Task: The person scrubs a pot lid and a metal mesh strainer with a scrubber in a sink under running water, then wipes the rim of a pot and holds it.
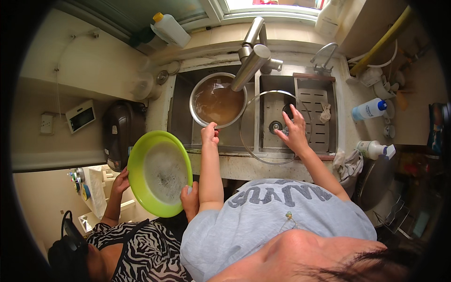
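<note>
My left hand [210, 134] grips the near rim of a round metal pot [193, 105], which stands in the large left basin of the steel sink [230, 139]. Brownish, cloudy water fills the pot. To its right, a clear glass lid with a steel rim [269, 163] overlaps the small middle basin and the front counter edge. Over the lid's right half is my right hand [295, 132], fingers spread and nothing seen between them. Whether it touches the glass cannot be made out. A steel faucet [250, 67] reaches over the pot's right side.
At left, a person in a zebra-print top [151, 250] holds a tilted green basin [139, 172] of sudsy water with both hands. A slotted steel tray [312, 105] with a crumpled cloth [325, 112] lies at right. Bottles [368, 110] and a rag [348, 165] sit beyond.
</note>
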Tool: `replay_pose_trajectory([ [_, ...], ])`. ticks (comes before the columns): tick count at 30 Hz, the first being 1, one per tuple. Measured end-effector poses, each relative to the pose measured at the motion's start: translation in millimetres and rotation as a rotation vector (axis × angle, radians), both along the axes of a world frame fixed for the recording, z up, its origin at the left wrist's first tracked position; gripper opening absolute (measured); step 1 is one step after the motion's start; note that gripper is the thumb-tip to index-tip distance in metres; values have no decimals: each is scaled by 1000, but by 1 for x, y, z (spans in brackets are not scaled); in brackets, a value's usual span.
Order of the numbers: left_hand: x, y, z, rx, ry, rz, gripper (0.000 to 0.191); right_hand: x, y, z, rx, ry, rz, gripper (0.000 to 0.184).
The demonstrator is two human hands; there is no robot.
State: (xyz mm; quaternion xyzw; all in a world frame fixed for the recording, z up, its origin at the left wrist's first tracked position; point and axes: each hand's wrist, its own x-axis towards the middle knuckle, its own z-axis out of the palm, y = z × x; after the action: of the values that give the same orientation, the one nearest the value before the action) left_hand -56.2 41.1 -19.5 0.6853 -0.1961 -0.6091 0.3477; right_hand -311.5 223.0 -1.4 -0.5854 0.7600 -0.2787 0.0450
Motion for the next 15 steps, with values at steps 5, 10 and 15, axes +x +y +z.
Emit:
replay_pose_trajectory([
  [5,-13,41,41,-30,64,-4,9,1,-47,32,255,-1040,90,73],
  [10,-39,87,63,-117,105,-255,9,2,-39,52,284,-1428,-4,64],
  [15,-69,122,70,-110,166,-408,10,-11,16,41,18,-1461,-167,53],
])
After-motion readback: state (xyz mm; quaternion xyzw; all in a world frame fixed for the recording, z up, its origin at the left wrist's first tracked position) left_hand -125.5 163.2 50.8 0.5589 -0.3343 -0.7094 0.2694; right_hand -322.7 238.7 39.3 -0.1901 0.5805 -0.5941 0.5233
